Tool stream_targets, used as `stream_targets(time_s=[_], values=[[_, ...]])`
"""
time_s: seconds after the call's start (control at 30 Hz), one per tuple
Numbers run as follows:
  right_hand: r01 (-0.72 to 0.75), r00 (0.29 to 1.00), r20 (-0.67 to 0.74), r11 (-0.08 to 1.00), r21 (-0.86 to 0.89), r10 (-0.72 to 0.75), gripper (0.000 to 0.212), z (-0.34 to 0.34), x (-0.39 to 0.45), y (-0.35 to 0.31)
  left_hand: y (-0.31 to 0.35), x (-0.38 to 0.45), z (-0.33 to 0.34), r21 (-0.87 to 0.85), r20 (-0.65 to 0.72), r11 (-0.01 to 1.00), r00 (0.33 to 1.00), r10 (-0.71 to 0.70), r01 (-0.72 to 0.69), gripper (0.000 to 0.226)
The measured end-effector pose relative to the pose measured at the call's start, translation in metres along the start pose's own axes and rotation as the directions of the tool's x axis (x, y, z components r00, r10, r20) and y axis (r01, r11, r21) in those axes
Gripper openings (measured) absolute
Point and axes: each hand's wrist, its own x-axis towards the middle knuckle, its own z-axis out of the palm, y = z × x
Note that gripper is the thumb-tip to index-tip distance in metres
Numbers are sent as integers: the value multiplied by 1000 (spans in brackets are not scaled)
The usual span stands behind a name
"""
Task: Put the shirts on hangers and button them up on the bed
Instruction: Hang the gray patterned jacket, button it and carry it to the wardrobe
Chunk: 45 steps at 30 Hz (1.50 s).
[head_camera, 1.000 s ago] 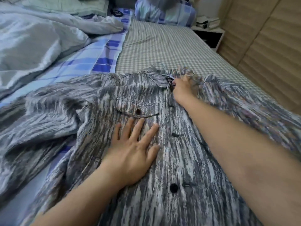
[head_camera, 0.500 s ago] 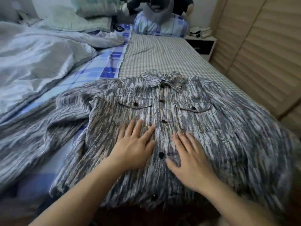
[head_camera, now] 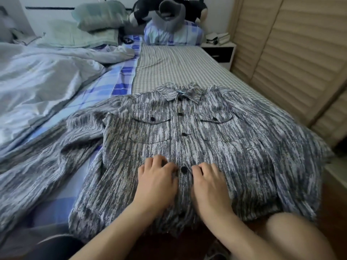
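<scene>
Shirt lies flat on the bed, collar at 12 o'clock. Left hand and right hand flank a button, fingers curled, pinching fabric.

- The shirt lay front-up across the near end of the bed, collar away from the person.
- The left hand and right hand rested on it, either side of a button.
- A duvet lay left of the shirt.
- Pillows and a plush toy sat at the far end.
- A nightstand stood to the right, behind the bed.
</scene>
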Motion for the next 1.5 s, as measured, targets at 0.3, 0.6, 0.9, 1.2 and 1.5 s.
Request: stream_targets(time_s=[0.3, 0.6, 0.9, 1.2, 1.5], values=[[-93, 993, 86, 989, 118, 84, 34, -7, 18, -1, -2, 5, 10, -140, -25, 987, 996, 82, -85, 21], [-447, 807, 590, 695, 563, 41, 17, -92, 78, 32, 0, 10, 5, -222, -39, 975, 999, -13, 4, 19], [-593, 742, 665, 543, 595, 82, 26, -48, 59, 27, 16, 18, 2, -297, 10, 953, 998, -62, 62, 15], [-696, 686, 716, 407, 592, 131, 31, -60, 66, 31, 17, 28, 0, -263, 125, 954, 985, -115, 145, 13], [-682, 729, 656, 287, 673, 194, 30, -55, 59, 28, 32, 19, 0, -875, 279, 289, 892, -356, 389, 15]])
